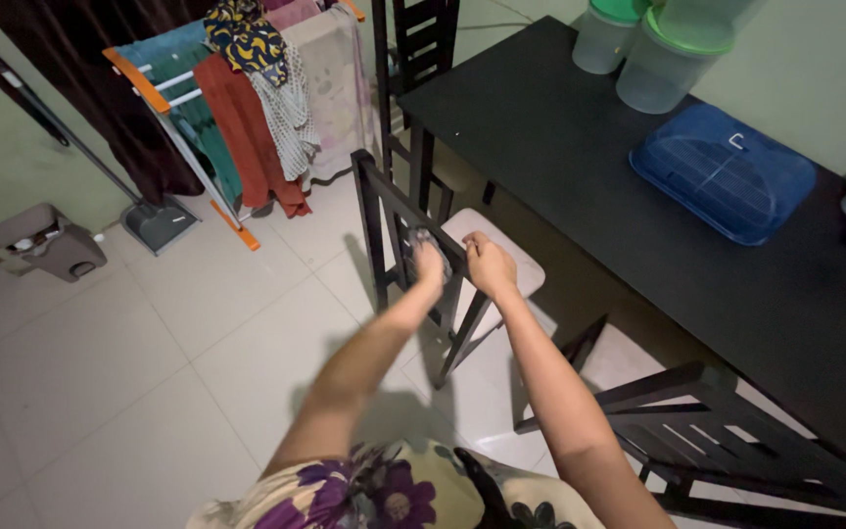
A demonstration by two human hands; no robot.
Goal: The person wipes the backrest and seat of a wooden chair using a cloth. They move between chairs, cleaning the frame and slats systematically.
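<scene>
dark wooden chair with pale seat (501, 257), beside black surface (580, 147): left hand (430, 263) and right hand (489, 263) fingers clenched on its top rail, mid-shift; next move likely needs a steady pull.

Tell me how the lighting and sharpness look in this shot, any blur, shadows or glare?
Head view: dim indoor light; both hands, left hand and right hand, are slightly soft on the dark chair back; soft arm shadows and a pale sheen on the tiled floor; wide-angle lens bends the black table edges.
</scene>
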